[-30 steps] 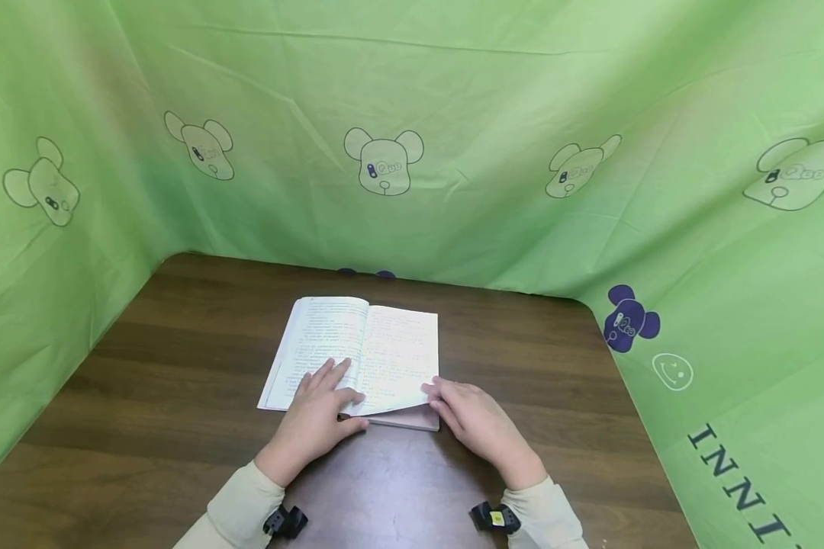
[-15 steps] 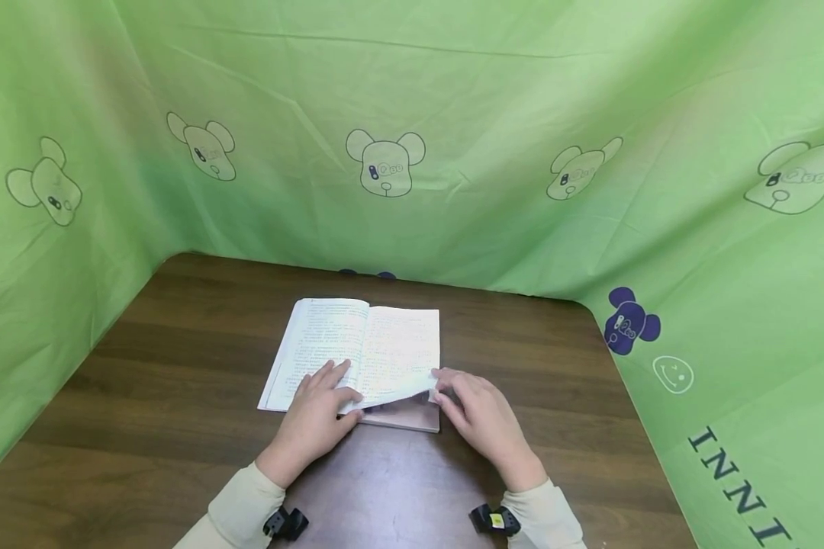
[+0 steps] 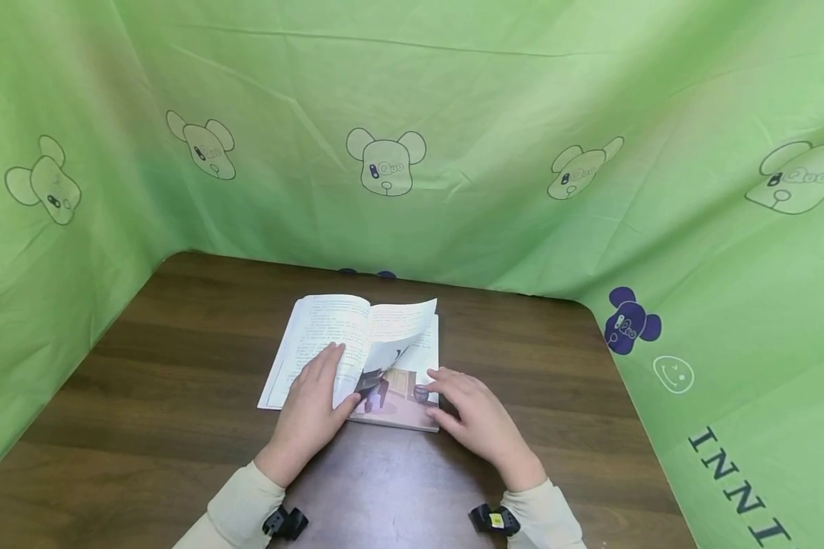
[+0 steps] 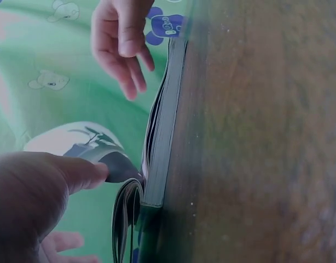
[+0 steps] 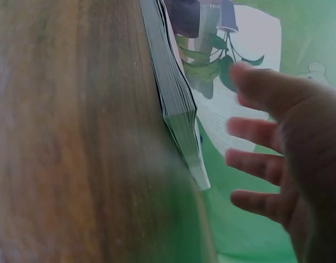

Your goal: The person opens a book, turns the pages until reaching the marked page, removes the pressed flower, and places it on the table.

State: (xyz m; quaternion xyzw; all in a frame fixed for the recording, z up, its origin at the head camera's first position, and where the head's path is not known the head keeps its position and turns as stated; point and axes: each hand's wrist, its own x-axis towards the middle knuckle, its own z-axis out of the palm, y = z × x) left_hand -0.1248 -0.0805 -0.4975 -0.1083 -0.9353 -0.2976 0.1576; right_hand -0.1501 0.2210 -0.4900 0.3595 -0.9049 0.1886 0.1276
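Note:
An open book (image 3: 326, 324) lies on the wooden table, printed text on its left page. One leaf (image 3: 407, 320) stands lifted and curls over toward the left, uncovering a coloured illustration (image 3: 403, 404) on the right side. My left hand (image 3: 307, 412) rests on the left page with its fingers stretched out. In the left wrist view, its thumb (image 4: 86, 172) touches the curled leaf near the spine. My right hand (image 3: 479, 418) is at the book's right edge, fingers spread and loosely bent, with nothing between them in the right wrist view.
The brown table (image 3: 199, 343) extends around the book on all sides. A green cloth (image 3: 467, 91) with bear-head prints hangs behind and along both sides of it. Black cameras (image 3: 494, 520) are worn on both wrists.
The right-hand leaf has risen and swung left, revealing the illustration beneath. My right hand has let go of its corner. My left fingers have drawn together, and the thumb now meets the leaf.

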